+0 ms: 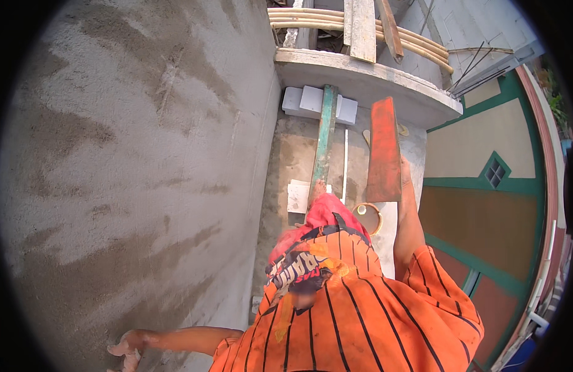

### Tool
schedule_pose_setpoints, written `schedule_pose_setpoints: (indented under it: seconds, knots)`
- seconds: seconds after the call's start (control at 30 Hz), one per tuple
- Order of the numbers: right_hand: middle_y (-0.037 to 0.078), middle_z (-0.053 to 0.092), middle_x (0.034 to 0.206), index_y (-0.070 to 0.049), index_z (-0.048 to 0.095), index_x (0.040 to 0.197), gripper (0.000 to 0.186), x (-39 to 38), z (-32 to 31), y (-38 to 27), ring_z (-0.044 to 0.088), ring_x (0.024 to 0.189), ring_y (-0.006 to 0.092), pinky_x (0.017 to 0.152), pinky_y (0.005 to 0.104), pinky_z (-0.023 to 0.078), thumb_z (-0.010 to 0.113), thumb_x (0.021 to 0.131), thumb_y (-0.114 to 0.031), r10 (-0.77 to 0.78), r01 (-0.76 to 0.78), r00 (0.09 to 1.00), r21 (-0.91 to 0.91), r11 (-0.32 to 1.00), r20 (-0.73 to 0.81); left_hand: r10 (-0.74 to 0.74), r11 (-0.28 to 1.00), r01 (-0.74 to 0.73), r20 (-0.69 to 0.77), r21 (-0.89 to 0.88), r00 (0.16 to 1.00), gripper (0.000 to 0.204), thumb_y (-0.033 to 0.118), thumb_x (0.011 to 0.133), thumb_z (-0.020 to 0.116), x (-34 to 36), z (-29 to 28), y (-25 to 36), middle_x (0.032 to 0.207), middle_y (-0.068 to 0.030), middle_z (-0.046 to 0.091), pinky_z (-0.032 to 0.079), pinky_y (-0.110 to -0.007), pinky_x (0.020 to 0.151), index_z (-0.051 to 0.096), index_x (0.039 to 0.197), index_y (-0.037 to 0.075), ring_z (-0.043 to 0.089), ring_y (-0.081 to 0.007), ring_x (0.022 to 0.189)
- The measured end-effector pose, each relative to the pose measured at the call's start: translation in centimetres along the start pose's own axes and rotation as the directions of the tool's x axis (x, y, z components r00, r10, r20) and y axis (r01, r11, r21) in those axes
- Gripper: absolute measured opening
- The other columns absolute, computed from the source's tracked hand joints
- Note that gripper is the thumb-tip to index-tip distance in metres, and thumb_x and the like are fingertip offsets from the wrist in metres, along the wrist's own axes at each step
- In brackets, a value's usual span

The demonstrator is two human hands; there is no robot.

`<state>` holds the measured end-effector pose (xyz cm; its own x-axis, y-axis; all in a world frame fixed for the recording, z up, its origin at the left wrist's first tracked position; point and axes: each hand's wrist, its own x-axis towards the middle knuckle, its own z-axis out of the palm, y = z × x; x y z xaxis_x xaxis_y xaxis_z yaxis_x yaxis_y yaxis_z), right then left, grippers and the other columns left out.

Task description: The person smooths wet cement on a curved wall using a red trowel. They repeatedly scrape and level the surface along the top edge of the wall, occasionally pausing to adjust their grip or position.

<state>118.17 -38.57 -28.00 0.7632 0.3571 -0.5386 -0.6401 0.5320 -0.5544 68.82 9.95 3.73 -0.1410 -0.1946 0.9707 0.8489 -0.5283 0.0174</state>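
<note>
On the right, my right hand (pixel 405 172) grips a long, flat red plastering float (pixel 384 152) from its right side. The float is raised, its broad face in view, and its board covers most of the fingers. Low on the left, my left hand (pixel 129 347) reaches out beside the grey plastered wall (pixel 137 155). Whitish smears coat its fingers, which look spread apart, and I make out no tool in them. Whether it touches the wall, I cannot tell. Dark damp patches mark the plaster.
Below, a bare foot (pixel 319 188) rests on a narrow green plank (pixel 324 139). White blocks (pixel 311 99) lie under its far end. A round bucket (pixel 378 218) and a thin white strip (pixel 345 164) are nearby. Beyond a low wall (pixel 367 67) run bamboo poles (pixel 417 44). Green-framed doors (pixel 479 180) stand right.
</note>
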Motion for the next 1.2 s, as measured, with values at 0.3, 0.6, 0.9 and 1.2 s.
schedule_pose_setpoints:
  seconds: [0.3, 0.6, 0.9, 1.2]
  knots:
    - [0.009, 0.068, 0.096, -0.004, 0.059, 0.118, 0.032, 3.7, 6.6, -5.3, 0.067, 0.077, 0.0206, 0.067, 0.0323, 0.059, 0.046, 0.102, -0.029, -0.224, 0.221, 0.972, 0.048, 0.974, 0.064, 0.121, 0.977, -0.111, 0.049, -0.182, 0.991, 0.057, 0.028, 0.08, 0.067, -6.1, 14.5, 14.2, 0.135, -0.0234, 0.044, 0.005, -0.065, 0.115, 0.044, 0.125, 0.0, 0.032, -0.0398, 0.139]
    - [0.005, 0.066, 0.085, -0.006, 0.06, 0.11, 0.029, 7.5, 9.8, -6.7, 0.064, 0.066, 0.0153, 0.057, 0.0291, 0.058, 0.047, 0.102, -0.031, -0.01, 0.016, 0.994, 0.057, 0.998, -0.107, 0.048, 0.999, -0.048, -0.019, 0.021, 0.999, 0.053, 0.025, 0.073, 0.069, -7.3, 15.5, 15.2, 0.137, -0.021, 0.052, 0.008, -0.064, 0.114, 0.055, 0.119, 0.003, 0.036, -0.0413, 0.138]
    - [-0.008, 0.046, 0.058, -0.016, 0.055, 0.088, 0.025, 12.4, 4.7, -5.2, 0.045, 0.042, 0.0038, 0.035, 0.0195, 0.042, 0.053, 0.099, -0.038, 0.096, -0.075, 0.979, 0.119, 0.99, -0.18, 0.048, 0.976, -0.045, -0.01, 0.215, 0.999, 0.048, 0.022, 0.078, 0.065, -6.8, 15.7, 15.9, 0.141, -0.0129, 0.053, 0.014, -0.058, 0.116, 0.057, 0.122, 0.006, 0.042, -0.0358, 0.137]
    - [-0.007, 0.044, 0.06, -0.015, 0.06, 0.102, 0.028, 20.2, 14.8, -10.1, 0.044, 0.042, 0.0047, 0.035, 0.0232, 0.04, 0.056, 0.097, -0.042, 0.144, -0.158, 0.987, -0.294, 0.943, -0.068, 0.189, 0.946, -0.147, -0.126, 0.288, 0.974, 0.045, 0.018, 0.085, 0.047, -6.2, 17.7, 16.5, 0.138, -0.0162, 0.054, 0.039, -0.052, 0.092, 0.053, 0.128, 0.007, 0.055, -0.0371, 0.124]
